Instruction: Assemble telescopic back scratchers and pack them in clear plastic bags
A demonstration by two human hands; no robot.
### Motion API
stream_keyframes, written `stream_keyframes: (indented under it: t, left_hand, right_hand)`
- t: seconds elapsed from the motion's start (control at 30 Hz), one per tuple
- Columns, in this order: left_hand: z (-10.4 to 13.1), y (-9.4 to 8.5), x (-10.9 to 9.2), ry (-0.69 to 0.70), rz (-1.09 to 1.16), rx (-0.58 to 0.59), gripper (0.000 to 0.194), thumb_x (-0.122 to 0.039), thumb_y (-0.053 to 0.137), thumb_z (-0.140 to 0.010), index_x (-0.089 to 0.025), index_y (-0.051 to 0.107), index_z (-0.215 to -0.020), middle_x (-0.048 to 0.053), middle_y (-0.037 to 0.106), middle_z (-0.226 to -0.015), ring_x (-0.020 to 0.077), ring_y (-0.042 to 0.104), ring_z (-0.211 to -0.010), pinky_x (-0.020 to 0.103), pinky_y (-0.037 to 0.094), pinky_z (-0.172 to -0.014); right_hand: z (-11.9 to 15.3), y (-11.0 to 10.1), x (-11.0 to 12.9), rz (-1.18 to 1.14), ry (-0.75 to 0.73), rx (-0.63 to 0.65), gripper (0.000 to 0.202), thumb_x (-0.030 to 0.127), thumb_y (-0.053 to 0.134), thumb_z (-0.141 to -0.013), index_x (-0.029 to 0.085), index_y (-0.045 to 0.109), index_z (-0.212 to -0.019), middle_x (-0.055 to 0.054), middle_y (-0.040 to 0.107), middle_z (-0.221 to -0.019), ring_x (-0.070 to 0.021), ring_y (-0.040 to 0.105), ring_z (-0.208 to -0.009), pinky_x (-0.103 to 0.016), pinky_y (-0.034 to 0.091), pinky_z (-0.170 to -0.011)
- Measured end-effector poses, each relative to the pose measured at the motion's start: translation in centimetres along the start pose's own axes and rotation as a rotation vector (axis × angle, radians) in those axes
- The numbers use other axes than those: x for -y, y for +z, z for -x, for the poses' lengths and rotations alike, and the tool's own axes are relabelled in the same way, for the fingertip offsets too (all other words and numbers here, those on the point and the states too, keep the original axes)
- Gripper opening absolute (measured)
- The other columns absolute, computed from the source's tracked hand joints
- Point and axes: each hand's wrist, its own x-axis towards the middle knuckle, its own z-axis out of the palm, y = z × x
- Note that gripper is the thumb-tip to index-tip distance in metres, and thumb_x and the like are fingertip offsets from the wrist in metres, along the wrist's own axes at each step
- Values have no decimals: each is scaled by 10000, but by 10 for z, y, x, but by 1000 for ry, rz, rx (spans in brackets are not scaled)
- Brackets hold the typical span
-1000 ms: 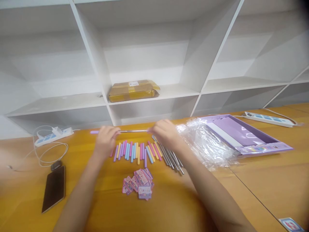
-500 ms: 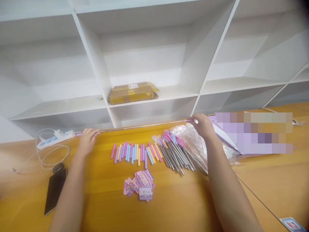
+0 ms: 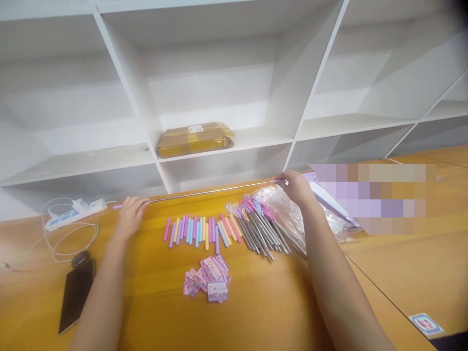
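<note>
Item, held: one slim metal rod (image 3: 212, 191), drawn long, spanning the rear of the bench (image 3: 157, 307), slightly higher in view at its right end. Height above the surface: cannot tell.

Left hand (image 3: 130, 214): grip closed round the rod, a lavender end (image 3: 117, 206) jutting past it. Right hand (image 3: 297, 187): grip pinching the opposite, lavender-tinted end.

Handling, as judged: force best kept along the rod's own line, both ends level and steady; sideways load could bend so thin a section.

Edges: shelf unit (image 3: 234, 168) close behind the rod; power strip (image 3: 78, 214) with white cable near the lavender end; crumpled clear wrap (image 3: 270, 195) and a partly pixelated purple item (image 3: 314, 176) beside the right hand.

Before the rod: a row of coloured sticks (image 3: 206, 233); a heap of shorter metal rods with coloured heads (image 3: 258, 231); a pile of printed cards (image 3: 214, 278).

Room: greatest toward the person, nearer than the cards; backward movement looks tight.
</note>
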Motion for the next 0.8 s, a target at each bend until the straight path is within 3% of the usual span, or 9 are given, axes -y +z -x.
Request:
stream_keyframes:
  t: [0.3, 0.8]
  left_hand:
    - [0, 2, -4, 13, 15, 1, 342, -435, 519, -1077, -234, 795, -1066, 102, 743, -961, 286, 604, -943, 432, 513, -925]
    - [0, 2, -5, 32, -9, 2, 361, -429, 510, -1097, -229, 809, -1075, 108, 748, -986, 289, 602, -960, 427, 513, -930]
  right_hand:
    - [1, -1, -2, 5, 7, 39, 114, 302, 689, -949, 228, 773, -931, -105, 785, -974, -301, 680, -928, -430, 519, -835]
    - [2, -3, 2, 40, -9, 42, 164, 315, 667, -980, 223, 790, -923, -112, 781, -972, -300, 671, -924, -421, 509, -814]
